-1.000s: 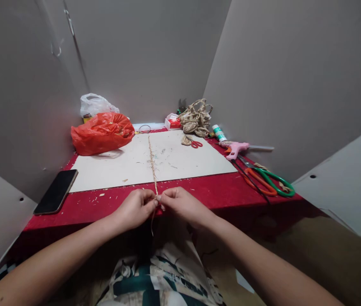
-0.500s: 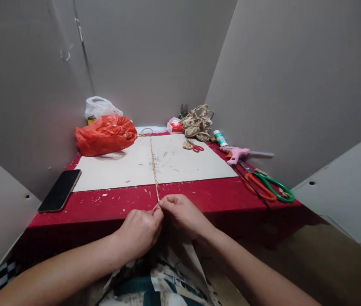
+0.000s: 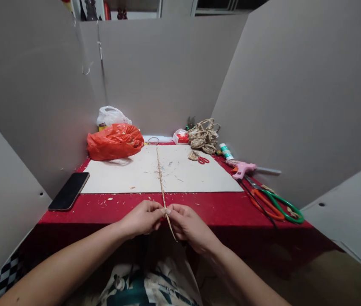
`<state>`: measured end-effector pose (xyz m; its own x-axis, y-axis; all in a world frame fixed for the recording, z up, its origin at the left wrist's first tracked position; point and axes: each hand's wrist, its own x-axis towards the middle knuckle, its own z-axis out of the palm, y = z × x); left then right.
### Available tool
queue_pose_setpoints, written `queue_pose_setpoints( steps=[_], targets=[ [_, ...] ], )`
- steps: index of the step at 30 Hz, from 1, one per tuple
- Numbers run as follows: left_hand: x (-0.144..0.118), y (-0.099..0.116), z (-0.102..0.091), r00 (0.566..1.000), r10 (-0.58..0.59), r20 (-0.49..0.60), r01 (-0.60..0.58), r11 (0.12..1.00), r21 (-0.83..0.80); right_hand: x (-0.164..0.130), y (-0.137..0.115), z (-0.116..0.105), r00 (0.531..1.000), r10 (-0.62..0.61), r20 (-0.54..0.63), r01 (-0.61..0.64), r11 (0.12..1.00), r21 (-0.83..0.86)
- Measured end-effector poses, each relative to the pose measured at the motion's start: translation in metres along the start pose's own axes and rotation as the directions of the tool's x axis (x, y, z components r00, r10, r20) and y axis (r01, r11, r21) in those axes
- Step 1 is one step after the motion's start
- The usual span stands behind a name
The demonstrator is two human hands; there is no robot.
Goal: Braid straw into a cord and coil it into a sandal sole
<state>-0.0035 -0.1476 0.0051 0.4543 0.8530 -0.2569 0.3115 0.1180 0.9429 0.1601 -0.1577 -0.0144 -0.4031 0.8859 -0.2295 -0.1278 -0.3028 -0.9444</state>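
Left hand (image 3: 143, 218) and right hand (image 3: 189, 224) meeting fingertip to fingertip at the table's (image 3: 218, 208) near edge, both pinching a twine strand (image 3: 160, 178) running away across the white board (image 3: 129, 176), its loose end hanging below the fingers

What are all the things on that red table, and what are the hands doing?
string: one, tan, stretched down the middle of the board to the hands
board: one, cream, flat on the table
table: one, red top
phone: one, black, left edge
red bag: one, back left
white bag: one, behind the red bag
rope pile: one, tan, back right
small scissors: one, red handles, by the rope pile
glue gun: one, pink, right side
big scissors: two, orange and green, right edge
left hand: pinching the string
right hand: pinching the string
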Motion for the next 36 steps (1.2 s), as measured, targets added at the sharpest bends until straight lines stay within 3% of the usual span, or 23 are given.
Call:
queue_pose_setpoints(
  steps=[3, 6, 9, 12, 16, 20, 26, 31, 36],
  targets=[
    [0.004, -0.001, 0.001, 1.000, 0.010, -0.028, -0.011, 0.999, -0.039, -0.002, -0.002, -0.002, 1.000, -0.011, 0.004, 0.011, 0.993, -0.113],
    [0.008, -0.004, -0.003, 0.994, 0.101, -0.039, -0.100, 0.995, 0.030, -0.003, -0.005, -0.005, 0.993, -0.115, 0.007, 0.110, 0.929, -0.354],
    [0.011, -0.008, -0.003, 0.988, 0.138, -0.068, -0.132, 0.987, 0.094, -0.004, -0.008, -0.006, 0.959, -0.282, 0.019, 0.219, 0.700, -0.680],
    [0.012, -0.007, -0.001, 0.987, 0.139, -0.082, -0.129, 0.985, 0.117, -0.006, -0.010, -0.004, 0.931, -0.363, 0.027, 0.182, 0.400, -0.898],
    [0.008, 0.000, 0.003, 0.991, 0.118, -0.058, -0.110, 0.986, 0.122, -0.011, -0.011, 0.002, 0.935, -0.353, 0.014, 0.057, 0.111, -0.992],
    [0.006, 0.006, 0.003, 0.999, -0.027, -0.022, 0.026, 0.998, -0.056, -0.016, -0.016, 0.009, 0.942, -0.335, 0.030, 0.013, -0.055, -0.998],
    [0.011, 0.007, 0.005, 0.997, -0.056, -0.052, 0.048, 0.989, -0.143, -0.025, -0.023, 0.013, 0.937, -0.345, 0.064, 0.007, -0.165, -0.986],
    [0.013, 0.004, 0.010, 0.994, 0.007, -0.111, -0.026, 0.985, -0.168, -0.032, -0.017, 0.016, 0.918, -0.391, 0.068, 0.027, -0.109, -0.994],
    [0.012, 0.002, 0.013, 0.996, 0.000, -0.092, -0.024, 0.965, -0.260, -0.028, -0.002, 0.022, 0.932, -0.344, 0.117, 0.093, -0.086, -0.992]
  ],
)
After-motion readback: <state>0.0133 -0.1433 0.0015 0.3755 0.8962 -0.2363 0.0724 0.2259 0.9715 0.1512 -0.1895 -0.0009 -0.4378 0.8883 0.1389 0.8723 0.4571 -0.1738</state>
